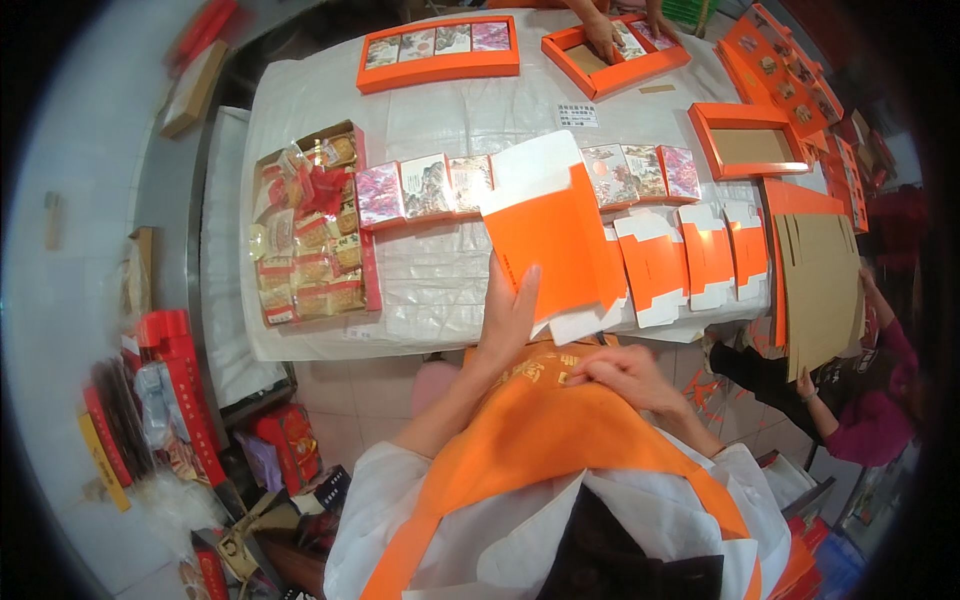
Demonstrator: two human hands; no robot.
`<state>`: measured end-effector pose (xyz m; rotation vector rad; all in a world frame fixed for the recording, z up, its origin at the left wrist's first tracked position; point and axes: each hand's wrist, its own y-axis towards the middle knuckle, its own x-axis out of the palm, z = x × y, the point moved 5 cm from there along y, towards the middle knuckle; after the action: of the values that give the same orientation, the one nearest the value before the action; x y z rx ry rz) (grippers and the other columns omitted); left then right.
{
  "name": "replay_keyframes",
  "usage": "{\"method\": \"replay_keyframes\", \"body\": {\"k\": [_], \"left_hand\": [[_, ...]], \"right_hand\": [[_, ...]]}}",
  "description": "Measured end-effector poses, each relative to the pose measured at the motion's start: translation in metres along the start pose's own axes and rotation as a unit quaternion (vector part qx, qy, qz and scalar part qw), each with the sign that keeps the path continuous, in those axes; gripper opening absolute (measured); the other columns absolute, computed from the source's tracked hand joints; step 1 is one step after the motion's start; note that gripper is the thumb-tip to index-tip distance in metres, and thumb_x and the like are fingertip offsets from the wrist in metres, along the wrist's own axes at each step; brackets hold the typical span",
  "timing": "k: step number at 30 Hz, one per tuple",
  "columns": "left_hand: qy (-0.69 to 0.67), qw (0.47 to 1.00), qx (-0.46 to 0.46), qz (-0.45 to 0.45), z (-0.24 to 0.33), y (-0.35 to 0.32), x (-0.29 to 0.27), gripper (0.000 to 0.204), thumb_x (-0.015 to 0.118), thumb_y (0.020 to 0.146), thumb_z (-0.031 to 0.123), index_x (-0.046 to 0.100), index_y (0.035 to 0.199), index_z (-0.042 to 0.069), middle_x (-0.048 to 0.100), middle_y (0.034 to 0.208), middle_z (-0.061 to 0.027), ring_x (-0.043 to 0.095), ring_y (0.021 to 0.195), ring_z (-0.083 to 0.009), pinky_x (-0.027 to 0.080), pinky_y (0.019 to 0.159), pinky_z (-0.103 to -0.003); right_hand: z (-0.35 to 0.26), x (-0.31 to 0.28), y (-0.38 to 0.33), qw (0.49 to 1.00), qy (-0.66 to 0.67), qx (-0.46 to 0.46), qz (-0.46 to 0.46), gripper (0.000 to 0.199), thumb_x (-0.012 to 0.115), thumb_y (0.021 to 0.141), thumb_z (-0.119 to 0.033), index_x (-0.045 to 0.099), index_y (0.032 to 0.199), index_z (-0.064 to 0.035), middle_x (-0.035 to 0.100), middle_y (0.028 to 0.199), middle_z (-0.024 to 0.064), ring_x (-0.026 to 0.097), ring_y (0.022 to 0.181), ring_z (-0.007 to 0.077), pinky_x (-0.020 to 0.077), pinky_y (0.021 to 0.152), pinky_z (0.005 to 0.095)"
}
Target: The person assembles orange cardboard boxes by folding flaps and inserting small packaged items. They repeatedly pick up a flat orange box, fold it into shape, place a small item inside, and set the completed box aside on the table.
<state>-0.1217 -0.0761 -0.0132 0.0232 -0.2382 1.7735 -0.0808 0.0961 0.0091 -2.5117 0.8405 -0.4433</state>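
Note:
My left hand [510,310] is closed on the lower left edge of an orange carton [548,250] with white flaps. The carton is raised over the table's near edge, its upper white flap [533,162] standing open. My right hand [628,378] is apart from the carton, in front of my orange apron [560,410]. Its fingers are curled, slightly blurred, and nothing shows in them. Just right of the carton, several flat orange-and-white cartons [705,255] lie in an overlapping row. Behind it stand small printed boxes [425,187], partly hidden by the carton.
A tray [372,262] of wrapped pastries stands at left. Orange gift boxes [437,72] lie at the back, where another person's hands [603,38] fill one. An open orange box [748,143] sits at right. A person in a purple sleeve [872,430] handles brown cardboard sheets [818,285].

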Motion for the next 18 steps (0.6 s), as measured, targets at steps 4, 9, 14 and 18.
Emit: {"method": "replay_keyframes", "body": {"k": [4,9,14,18], "left_hand": [[0.029,0.994,-0.009,-0.103,0.012,-0.03,0.011,0.078,0.054,0.083,0.01,0.003,0.141,0.001,0.034,0.132,-0.0182,0.038,0.12,-0.0234,0.032,0.1,-0.034],[-0.013,0.989,0.025,-0.145,0.022,-0.048,0.022,0.084,0.056,0.083,0.013,-0.002,0.142,0.003,0.032,0.134,-0.0177,0.038,0.121,-0.0243,0.03,0.101,-0.034],[-0.097,0.98,-0.038,-0.171,0.011,-0.047,0.018,0.063,0.056,0.086,0.018,0.021,0.135,0.001,0.039,0.128,-0.0154,0.042,0.116,-0.0196,0.034,0.097,-0.03],[-0.003,0.979,-0.031,-0.2,0.009,-0.041,0.01,0.037,0.056,0.087,0.017,0.041,0.117,0.0,0.045,0.122,-0.0147,0.045,0.11,-0.0164,0.037,0.092,-0.028]], "right_hand": [[-0.053,-0.061,-0.028,0.857,-0.05,-0.403,0.316,0.032,0.041,0.093,-0.012,0.044,0.122,0.0004,0.051,0.122,0.0117,0.052,0.106,0.0177,0.0413,0.09,0.0307],[-0.054,-0.058,0.014,0.899,-0.097,-0.339,0.258,0.032,0.043,0.091,-0.016,0.047,0.119,-0.0012,0.049,0.122,0.0132,0.045,0.114,0.0187,0.0348,0.096,0.0317],[-0.027,-0.047,0.01,0.937,0.061,-0.271,0.214,0.021,0.041,0.09,-0.018,0.05,0.103,-0.003,0.049,0.123,0.0149,0.045,0.114,0.0207,0.0327,0.098,0.0358],[-0.024,-0.044,0.003,0.941,0.063,-0.285,0.173,0.014,0.042,0.087,-0.011,0.052,0.091,-0.0027,0.043,0.129,0.0174,0.043,0.117,0.0213,0.0348,0.096,0.0325]]}}
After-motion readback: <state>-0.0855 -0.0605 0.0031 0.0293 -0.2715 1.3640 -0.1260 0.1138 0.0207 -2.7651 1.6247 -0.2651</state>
